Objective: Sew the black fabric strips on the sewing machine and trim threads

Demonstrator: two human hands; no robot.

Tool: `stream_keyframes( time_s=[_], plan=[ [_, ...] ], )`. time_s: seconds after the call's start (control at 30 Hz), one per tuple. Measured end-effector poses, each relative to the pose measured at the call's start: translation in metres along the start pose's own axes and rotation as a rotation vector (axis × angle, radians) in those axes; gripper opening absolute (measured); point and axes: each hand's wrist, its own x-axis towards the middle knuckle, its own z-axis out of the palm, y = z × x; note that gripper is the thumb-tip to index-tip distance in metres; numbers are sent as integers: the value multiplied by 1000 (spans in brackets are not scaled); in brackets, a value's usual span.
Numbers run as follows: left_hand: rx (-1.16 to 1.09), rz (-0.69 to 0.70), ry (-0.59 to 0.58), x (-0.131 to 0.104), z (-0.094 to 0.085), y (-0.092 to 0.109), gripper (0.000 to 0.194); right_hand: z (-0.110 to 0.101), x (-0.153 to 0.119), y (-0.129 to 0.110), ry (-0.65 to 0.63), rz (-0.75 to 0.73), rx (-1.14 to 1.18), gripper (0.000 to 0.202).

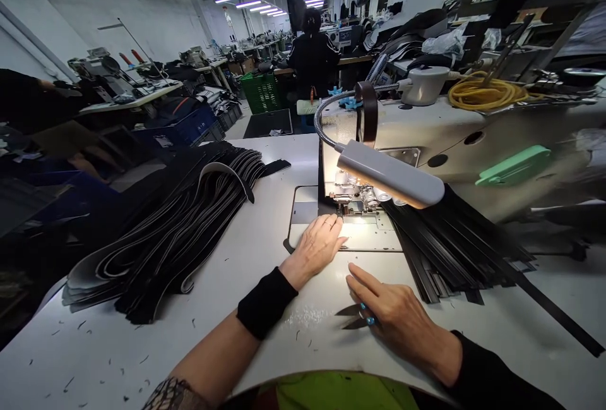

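My left hand (319, 246) lies flat on the metal plate (364, 239) of a sewing machine, its fingertips by the presser foot and on the edge of a dark strip (326, 208). Lower right, my right hand (392, 309) rests above the white table with its index finger stretched out. Small scissors (353, 317) with blue marks are held in its curled fingers, blades parted and pointing left. The grey lamp (391, 173) lights the needle area from above.
A heap of long black strips (175, 227) covers the table's left side. More black strips (454, 246) lie right of the plate. Thread scraps dot the white table (213, 309). Farther off, a person (312, 50) in black sits near a green crate (259, 93).
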Motion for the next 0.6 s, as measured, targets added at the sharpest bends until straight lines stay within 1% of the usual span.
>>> stream_keyframes(
  time_s=[0.23,0.47,0.6],
  plan=[
    [-10,-14,25,-1,6,-2,38,1,-2,0,-14,5,-12,31],
    [-28,-20,13,0,6,-3,40,3,-4,0,-19,6,-18,34],
    [-27,-7,34,-2,6,-4,40,3,-2,0,-18,9,-15,33]
  ],
)
